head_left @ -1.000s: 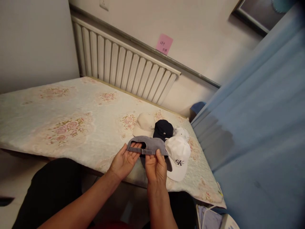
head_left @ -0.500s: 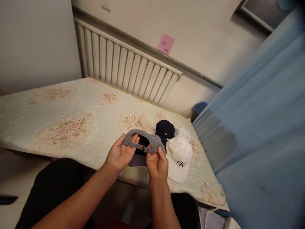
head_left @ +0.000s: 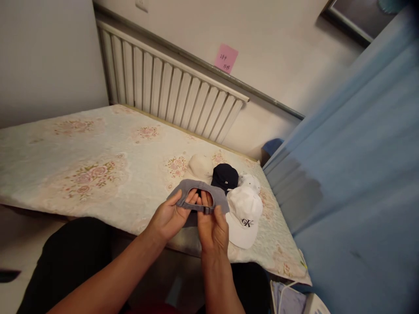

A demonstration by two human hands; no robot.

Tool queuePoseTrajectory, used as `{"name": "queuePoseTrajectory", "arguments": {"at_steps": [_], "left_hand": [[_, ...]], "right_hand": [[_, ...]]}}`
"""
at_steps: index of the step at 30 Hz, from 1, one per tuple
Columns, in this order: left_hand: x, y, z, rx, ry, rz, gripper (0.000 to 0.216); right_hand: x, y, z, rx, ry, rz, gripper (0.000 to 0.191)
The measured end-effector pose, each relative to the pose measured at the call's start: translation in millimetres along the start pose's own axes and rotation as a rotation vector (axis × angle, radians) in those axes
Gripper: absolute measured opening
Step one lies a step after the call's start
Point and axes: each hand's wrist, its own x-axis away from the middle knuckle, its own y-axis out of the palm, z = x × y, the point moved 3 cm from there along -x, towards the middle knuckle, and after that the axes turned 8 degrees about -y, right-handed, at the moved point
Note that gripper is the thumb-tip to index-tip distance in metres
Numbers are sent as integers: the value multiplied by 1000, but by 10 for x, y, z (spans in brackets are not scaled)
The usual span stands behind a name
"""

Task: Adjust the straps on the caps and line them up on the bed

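Observation:
A grey baseball cap (head_left: 199,185) is held up over the near edge of the bed, its back opening and buckled strap facing me. My left hand (head_left: 170,216) grips its left side, thumb outside and fingers reaching into the opening. On the right, my right hand (head_left: 213,224) holds the strap side close to the buckle, fingers also inside. Just beyond lie a white cap (head_left: 245,209) with black letters, a navy cap (head_left: 225,176), a cream cap (head_left: 200,166) and another white cap (head_left: 250,181), partly hidden.
The bed (head_left: 137,174) has a pale floral cover. A radiator (head_left: 173,83) runs along the wall behind it, and a blue curtain (head_left: 360,174) hangs at the right. A pink note (head_left: 226,59) is on the wall. Below right, a bag-like container (head_left: 288,298) holds cloth.
My hands have drawn closer together on the grey cap, and its back opening looks narrower and rounder. More fingers now show through the opening. The other caps lie as before.

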Motion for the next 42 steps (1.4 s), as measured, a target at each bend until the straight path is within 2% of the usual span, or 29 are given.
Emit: {"name": "queuePoseTrajectory", "arguments": {"at_steps": [9,13,19,26,29,34,37,40,42], "left_hand": [[42,-7,-8,90,44,-23,29],[24,15,29,77,67,-46,31],[44,126,149,22,159,-155,33],[-42,-43,213,23,148,-104,37],[-46,-43,179,31,114,-96,39],[-14,11,42,34,58,-75,41],[5,1,-72,4,34,-45,41],[26,-23,-198,-35,-27,-12,40],[38,-39,-258,-56,-63,14,38]], "right_hand": [[-32,-88,-112,-24,6,182,18],[-33,-86,-133,-20,-3,179,18],[-99,-86,-82,-4,19,142,12],[-142,-233,-24,14,63,189,12],[-126,-235,-47,2,27,157,13],[-31,-87,1,74,-44,-57,38],[35,-3,108,174,-57,-138,44],[60,7,219,253,-65,-116,42],[57,-34,269,313,-73,-40,34]]}}
